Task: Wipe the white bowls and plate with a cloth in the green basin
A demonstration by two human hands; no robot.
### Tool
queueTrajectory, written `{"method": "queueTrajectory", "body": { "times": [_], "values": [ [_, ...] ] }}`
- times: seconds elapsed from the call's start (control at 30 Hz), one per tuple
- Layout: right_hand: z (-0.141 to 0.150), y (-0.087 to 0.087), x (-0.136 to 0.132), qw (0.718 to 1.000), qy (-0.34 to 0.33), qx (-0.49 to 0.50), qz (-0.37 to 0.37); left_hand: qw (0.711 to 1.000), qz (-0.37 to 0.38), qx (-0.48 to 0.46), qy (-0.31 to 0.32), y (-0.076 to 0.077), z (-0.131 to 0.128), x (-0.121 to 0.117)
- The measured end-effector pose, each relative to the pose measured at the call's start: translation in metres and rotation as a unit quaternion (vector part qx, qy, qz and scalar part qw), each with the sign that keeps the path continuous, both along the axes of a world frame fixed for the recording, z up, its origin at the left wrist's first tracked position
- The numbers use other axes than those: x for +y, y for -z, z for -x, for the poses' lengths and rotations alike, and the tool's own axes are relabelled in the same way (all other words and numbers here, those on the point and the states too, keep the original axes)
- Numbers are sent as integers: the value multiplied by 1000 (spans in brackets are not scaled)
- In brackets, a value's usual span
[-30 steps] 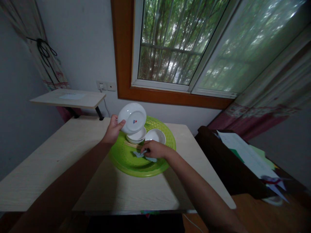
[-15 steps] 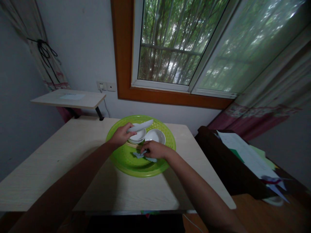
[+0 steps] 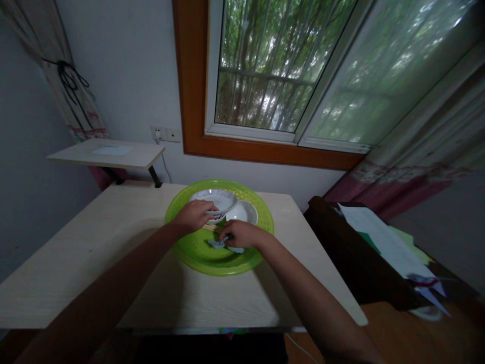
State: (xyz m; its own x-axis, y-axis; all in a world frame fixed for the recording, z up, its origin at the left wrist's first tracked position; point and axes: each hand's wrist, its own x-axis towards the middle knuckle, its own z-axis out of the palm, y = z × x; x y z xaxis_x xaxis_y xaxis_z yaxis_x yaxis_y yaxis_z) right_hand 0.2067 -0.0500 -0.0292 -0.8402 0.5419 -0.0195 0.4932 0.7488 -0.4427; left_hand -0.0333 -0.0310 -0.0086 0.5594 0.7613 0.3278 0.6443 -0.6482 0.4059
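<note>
My left hand (image 3: 194, 214) grips the near rim of a white plate (image 3: 216, 199), which now lies face up on a stack of small white bowls at the back of a round green tray (image 3: 189, 247). A single white bowl (image 3: 243, 212) sits just right of the stack. My right hand (image 3: 243, 234) is closed on a crumpled light-blue cloth (image 3: 217, 243) pressed to the tray's middle. Wooden chopsticks (image 3: 211, 228) lie on the tray between my two hands, partly hidden.
The tray rests on a pale wooden table (image 3: 94, 253). A small side table (image 3: 109, 154) stands at the back left by a wall socket. A dark cabinet with papers (image 3: 382, 242) is on the right. A window and curtains fill the back.
My left hand turned the plate from upright with its underside showing to flat, and lowered it onto the bowl stack. My right hand stayed on the cloth.
</note>
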Motion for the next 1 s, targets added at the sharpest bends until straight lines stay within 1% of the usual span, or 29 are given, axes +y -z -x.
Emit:
{"method": "queueTrajectory", "body": {
  "times": [0.17, 0.3, 0.4, 0.57, 0.73, 0.87, 1.0],
  "values": [
    [0, 3, 3, 999, -19, 20, -21, 1000, -4, 17, 8, 2, 0, 1],
    [0, 5, 4, 999, -7, 24, -39, 999, -14, 27, -18, 5, 1, 4],
    [0, 4, 4, 1000, -10, 11, -26, 999, -7, 32, -34, 9, 0, 6],
    [0, 0, 0, 1000, -17, -11, 1, 999, -14, 19, -22, 14, 1, 8],
    [-1, 0, -2, 1000, 7, -18, 14, 1000, -13, -15, -4, 19, 3, 11],
    [-1, 4, -2, 998, 44, -53, -6, 1000, -9, -3, -14, 21, 2, 12],
    [0, 8, -2, 993, 64, -95, -24, 1000, -14, 11, -24, 20, 1, 10]
  ]
}}
